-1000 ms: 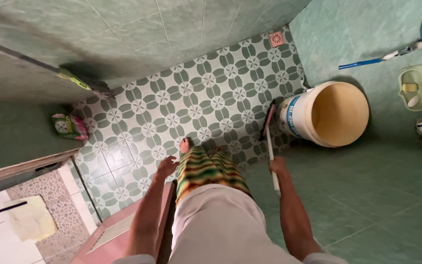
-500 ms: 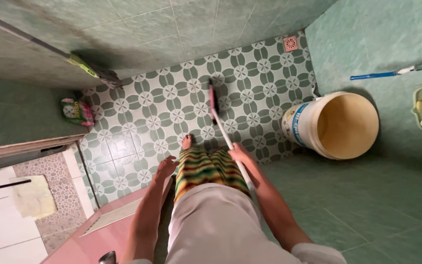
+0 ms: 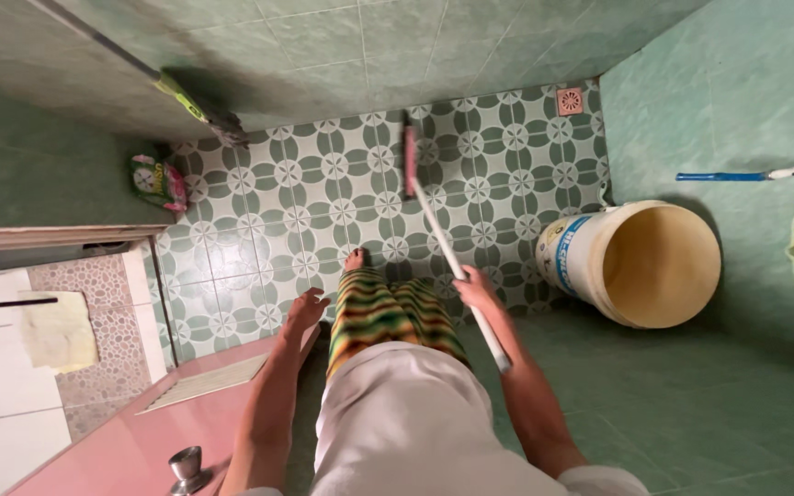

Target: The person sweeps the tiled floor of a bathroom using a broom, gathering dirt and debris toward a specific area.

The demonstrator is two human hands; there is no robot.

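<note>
The right hand (image 3: 476, 287) is closed around the white handle of a long brush (image 3: 443, 241), whose pink head (image 3: 408, 158) rests on the patterned floor (image 3: 323, 197) well ahead of the bare foot (image 3: 353, 260). The left hand (image 3: 305, 310) holds nothing, its fingers spread and loose at the edge of the pink door (image 3: 130, 441). To scrub well from here, I judge the hold should sit firm on the handle with the head kept flat on the tiles, pressing along the grout lines rather than skimming (one hand that far up the handle gives little downward force). Taking the bucket (image 3: 636, 264) as the landmark: it lies tipped on its side against the right wall, its open mouth empty; the brush head is well to its left, the small pink drain (image 3: 570, 100) in the corner beyond it, and a mop (image 3: 197, 108) and a green packet (image 3: 158, 182) lie far left of it along the other wall. The floor is flower-pattern tile between plain green tiled walls, narrow, with the doorway at lower left.
</note>
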